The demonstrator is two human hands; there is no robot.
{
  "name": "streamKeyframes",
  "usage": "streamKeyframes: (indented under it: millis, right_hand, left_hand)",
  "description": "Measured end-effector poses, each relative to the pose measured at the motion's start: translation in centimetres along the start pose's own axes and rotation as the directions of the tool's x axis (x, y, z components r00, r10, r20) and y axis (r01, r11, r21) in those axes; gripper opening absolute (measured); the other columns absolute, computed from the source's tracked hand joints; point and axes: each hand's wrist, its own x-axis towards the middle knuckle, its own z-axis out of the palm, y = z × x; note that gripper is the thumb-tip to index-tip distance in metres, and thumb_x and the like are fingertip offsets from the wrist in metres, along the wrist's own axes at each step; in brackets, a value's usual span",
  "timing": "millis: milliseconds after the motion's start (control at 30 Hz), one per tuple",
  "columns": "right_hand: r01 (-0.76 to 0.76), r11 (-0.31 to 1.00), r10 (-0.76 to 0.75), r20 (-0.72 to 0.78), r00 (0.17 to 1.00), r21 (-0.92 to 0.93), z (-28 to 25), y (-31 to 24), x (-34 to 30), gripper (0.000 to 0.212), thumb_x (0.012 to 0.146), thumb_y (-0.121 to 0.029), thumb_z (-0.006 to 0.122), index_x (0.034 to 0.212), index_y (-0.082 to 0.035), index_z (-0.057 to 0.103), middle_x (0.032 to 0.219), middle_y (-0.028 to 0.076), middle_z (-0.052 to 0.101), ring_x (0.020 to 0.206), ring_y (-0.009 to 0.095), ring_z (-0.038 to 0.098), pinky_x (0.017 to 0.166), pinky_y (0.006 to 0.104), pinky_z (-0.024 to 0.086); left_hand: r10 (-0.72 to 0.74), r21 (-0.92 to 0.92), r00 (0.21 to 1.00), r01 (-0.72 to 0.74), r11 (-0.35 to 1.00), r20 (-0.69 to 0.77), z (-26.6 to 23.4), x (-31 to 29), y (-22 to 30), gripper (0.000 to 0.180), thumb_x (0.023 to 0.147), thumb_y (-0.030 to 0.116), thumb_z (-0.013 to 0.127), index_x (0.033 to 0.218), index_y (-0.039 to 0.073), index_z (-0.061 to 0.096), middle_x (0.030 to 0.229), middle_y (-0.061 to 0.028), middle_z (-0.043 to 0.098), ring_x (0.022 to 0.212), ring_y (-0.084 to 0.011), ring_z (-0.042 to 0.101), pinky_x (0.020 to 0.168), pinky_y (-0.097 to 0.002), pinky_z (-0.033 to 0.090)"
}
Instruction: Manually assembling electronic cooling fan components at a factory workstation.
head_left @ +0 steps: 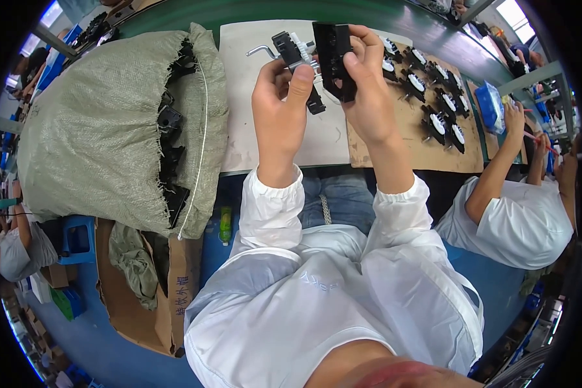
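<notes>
Above a pale sheet on the bench, my left hand (282, 97) is closed round a black mechanism (283, 46) with white gear-like teeth and a bent metal rod. Close beside it, my right hand (371, 90) grips a black plastic housing (334, 59), thumb on its right edge. The two parts are nearly touching; whether they meet is hard to tell. To the right, several black-and-white assemblies (438, 123) lie in rows on a brown cardboard sheet (375, 147).
A large woven sack (97, 129) of black plastic parts (170, 121) leans at the left. Below it stands an open cardboard box (182, 291). At the right, a co-worker (507, 216) works near a blue bin (489, 107). A green bottle (225, 225) is below the bench edge.
</notes>
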Motion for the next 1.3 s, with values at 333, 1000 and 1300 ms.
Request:
streamKeyframes:
  millis: [333,1000,1300]
  right_hand:
    - [-0.001,0.989,0.008,0.047,0.999,-0.146,0.8,-0.3,-0.4,0.045,0.102,-0.02,0.04,0.144,-0.009,0.028,0.133,0.012,0.048,0.111,0.017,0.054,0.09,0.0268,0.043]
    - [-0.04,0.955,0.064,0.071,0.995,-0.295,1.0,-0.5,-0.4,0.043,0.105,-0.024,0.035,0.144,-0.008,0.028,0.134,0.014,0.047,0.114,0.021,0.05,0.093,0.031,0.042]
    - [-0.019,0.973,0.062,0.181,0.982,-0.231,-1.4,0.1,-0.3,0.044,0.102,-0.026,0.036,0.141,-0.007,0.029,0.135,0.018,0.043,0.104,0.025,0.054,0.085,0.0351,0.048]
  left_hand:
    - [-0.009,0.063,1.0,0.01,0.998,-0.019,0.3,-0.3,0.6,0.06,0.088,0.038,0.073,0.117,-0.011,0.052,0.093,-0.0142,0.062,0.081,-0.0175,0.059,0.075,-0.0249,0.049]
    - [0.068,0.11,0.997,-0.064,0.992,-0.03,0.9,-0.2,-1.0,0.06,0.087,0.033,0.074,0.119,-0.011,0.049,0.094,-0.0154,0.061,0.08,-0.0183,0.058,0.075,-0.0276,0.05]
    - [-0.102,0.186,0.966,0.058,0.981,0.237,0.0,0.3,-0.5,0.037,0.081,0.024,0.075,0.099,-0.004,0.059,0.084,-0.0115,0.066,0.071,-0.0197,0.06,0.07,-0.0282,0.05]
